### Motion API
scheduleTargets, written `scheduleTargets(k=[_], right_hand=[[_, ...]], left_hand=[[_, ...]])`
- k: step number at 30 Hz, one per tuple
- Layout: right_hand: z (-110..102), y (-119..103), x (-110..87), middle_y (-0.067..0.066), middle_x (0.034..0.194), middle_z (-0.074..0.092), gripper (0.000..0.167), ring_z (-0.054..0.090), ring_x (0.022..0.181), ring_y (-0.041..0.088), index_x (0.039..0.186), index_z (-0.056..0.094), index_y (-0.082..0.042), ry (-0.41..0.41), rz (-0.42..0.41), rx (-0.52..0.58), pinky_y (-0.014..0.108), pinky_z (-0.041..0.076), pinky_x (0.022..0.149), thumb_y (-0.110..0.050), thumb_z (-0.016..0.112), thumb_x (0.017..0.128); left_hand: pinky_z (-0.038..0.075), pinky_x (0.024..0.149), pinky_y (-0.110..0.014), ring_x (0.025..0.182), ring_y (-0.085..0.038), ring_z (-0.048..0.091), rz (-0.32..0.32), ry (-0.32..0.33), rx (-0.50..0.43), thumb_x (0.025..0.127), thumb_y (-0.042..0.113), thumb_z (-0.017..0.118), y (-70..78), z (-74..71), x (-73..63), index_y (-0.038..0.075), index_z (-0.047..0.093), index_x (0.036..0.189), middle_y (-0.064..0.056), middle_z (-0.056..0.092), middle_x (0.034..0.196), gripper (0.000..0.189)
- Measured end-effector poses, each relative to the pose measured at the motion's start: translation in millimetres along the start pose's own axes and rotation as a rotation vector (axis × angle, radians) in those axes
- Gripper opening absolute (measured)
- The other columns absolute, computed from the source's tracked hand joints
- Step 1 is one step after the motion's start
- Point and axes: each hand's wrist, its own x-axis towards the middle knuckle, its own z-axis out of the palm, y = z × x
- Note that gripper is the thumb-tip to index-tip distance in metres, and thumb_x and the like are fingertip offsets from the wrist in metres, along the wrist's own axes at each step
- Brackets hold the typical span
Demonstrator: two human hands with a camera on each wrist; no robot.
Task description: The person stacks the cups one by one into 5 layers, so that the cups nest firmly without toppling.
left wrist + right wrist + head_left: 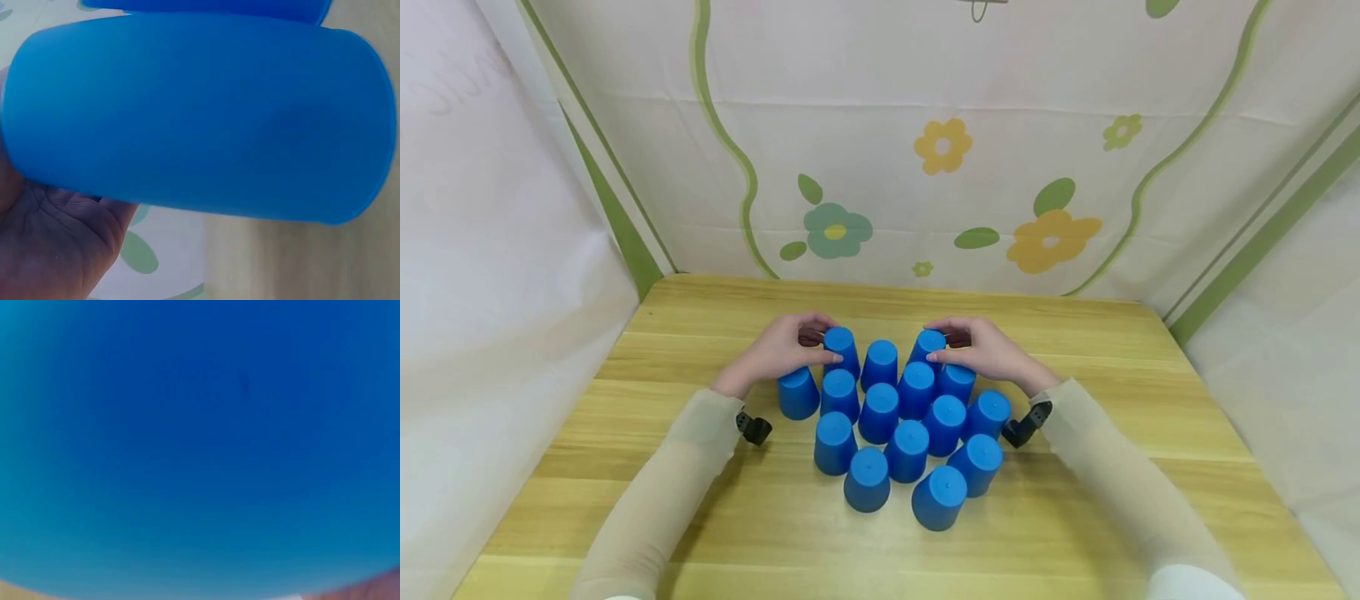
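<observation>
Several plain blue cups stand upside down in a close cluster on the wooden table. At the back left, my left hand (778, 348) grips a blue cup (841, 342) between thumb and fingers. My right hand (988, 350) grips another blue cup (928, 342) at the back right in the same way. Between these two stands a third cup (882, 358), untouched. In the left wrist view, a blue cup (200, 119) fills most of the picture, with the left palm (56, 244) below it. A cup's blue side (200, 444) covers nearly all of the right wrist view, hiding the right fingers.
Other cups stand close under the wrists, one (797, 393) by the left and one (988, 410) by the right. The nearest cup (940, 497) is at the front. Behind the wooden table (737, 533) hangs a white flowered curtain (880, 150).
</observation>
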Motion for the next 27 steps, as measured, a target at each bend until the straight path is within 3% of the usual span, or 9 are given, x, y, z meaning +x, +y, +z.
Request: scheduleTargets(k=[7,15,21,27], right_hand=[[1.0,0.6,-0.7,0.006,0.127,0.067,0.052,0.065,0.113,0.026,0.139,0.062,-0.011,0.008,0.012,0.021,0.047,0.055,0.095,-0.033,0.077,0.093],[3.2,1.3,-2.1,0.008,0.127,0.067,0.052,0.065,0.112,0.028,0.139,0.062,-0.01,0.021,0.016,0.042,0.049,0.054,0.095,-0.031,0.078,0.093],[5.4,-14.7,-5.1,0.018,0.128,0.065,0.049,0.064,0.113,0.036,0.139,0.058,0.002,0.021,0.039,0.037,0.051,0.053,0.095,-0.014,0.074,0.096],[9.9,-0.3,-1.4,0.015,0.13,0.065,0.052,0.063,0.115,0.034,0.141,0.058,-0.003,0.025,0.046,0.066,0.052,0.053,0.096,-0.02,0.076,0.095]], left_hand=[[0.052,0.097,-0.045,0.109,-0.027,0.065,0.035,0.086,-0.042,0.089,0.028,0.083,3.8,-16.5,7.3,0.003,0.062,0.129,-0.01,0.068,0.119,0.052],[0.052,0.097,-0.043,0.11,-0.028,0.065,0.056,0.174,-0.078,0.09,0.027,0.082,15.2,-37.8,31.1,0.003,0.062,0.131,-0.012,0.067,0.121,0.051],[0.05,0.099,-0.045,0.114,-0.028,0.062,0.026,0.201,-0.066,0.091,0.028,0.08,20.4,-45.6,55.6,0.004,0.06,0.134,-0.012,0.064,0.126,0.053],[0.05,0.1,-0.045,0.117,-0.03,0.06,-0.023,0.209,-0.046,0.093,0.031,0.077,20.6,-52.5,71.6,0.001,0.056,0.139,-0.014,0.063,0.129,0.059]])
